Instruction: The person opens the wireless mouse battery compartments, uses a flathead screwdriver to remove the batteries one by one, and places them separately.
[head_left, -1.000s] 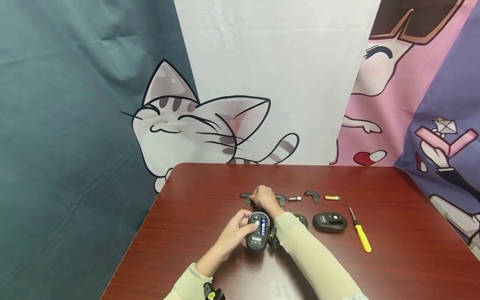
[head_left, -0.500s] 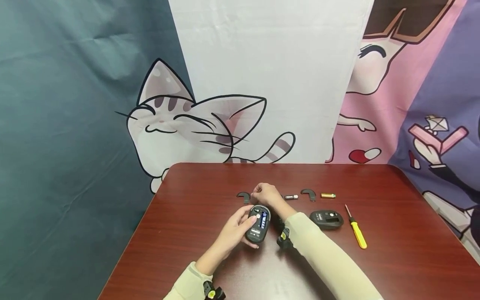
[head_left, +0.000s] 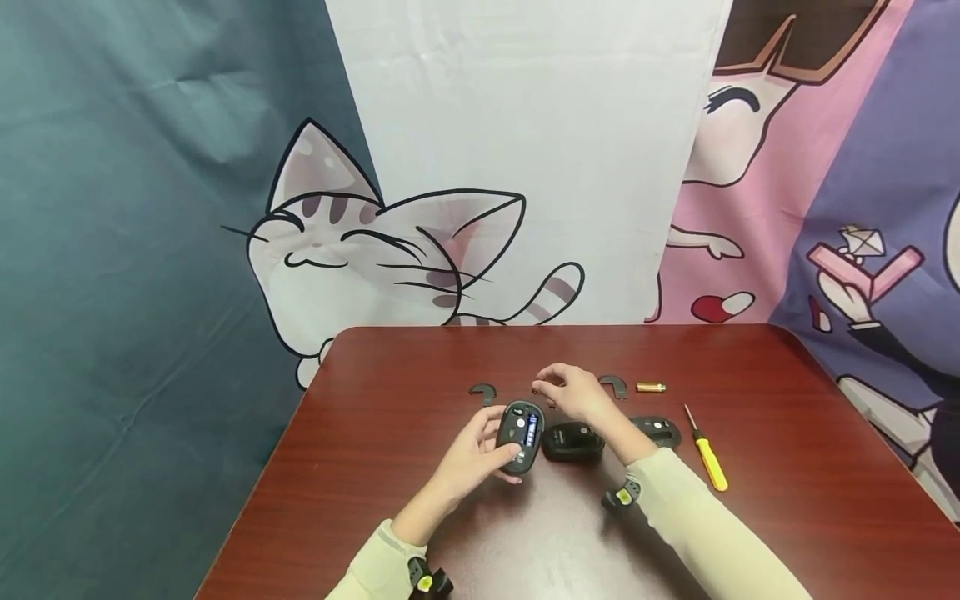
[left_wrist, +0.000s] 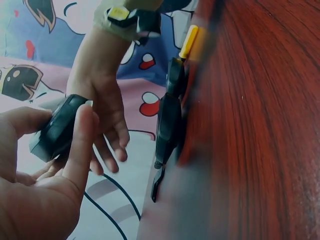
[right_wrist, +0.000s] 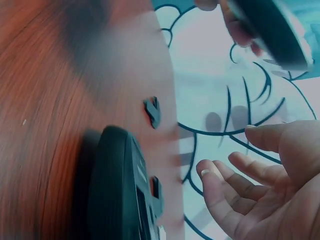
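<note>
My left hand (head_left: pixel 472 450) grips a black computer mouse (head_left: pixel 521 437), underside up, with a blue battery (head_left: pixel 531 430) in its slot. In the left wrist view, the thumb and fingers clasp this mouse (left_wrist: pixel 60 127) by its sides, above the table. My right hand (head_left: pixel 577 393) hovers near the row of small parts, its fingers loosely bent with nothing between them, as the right wrist view confirms (right_wrist: pixel 260 185). Just in front of it a second mouse (head_left: pixel 573 443) lies underside up. Curved dark battery covers (head_left: pixel 483 392) lie behind the hands; one is mostly hidden by the right hand.
A third mouse (head_left: pixel 657 431) lies underside up behind the right wrist. Farther right is a yellow screwdriver (head_left: pixel 707 454). A gold battery (head_left: pixel 651 387) and another cover (head_left: pixel 613 385) lie at the back. Printed cloth (head_left: pixel 562 167) hangs behind the table.
My right hand has moved right, away from the leftmost covers, and now overlaps the silver battery's place. The second mouse has come into sight. My left hand keeps its mouse, shifted slightly.
</note>
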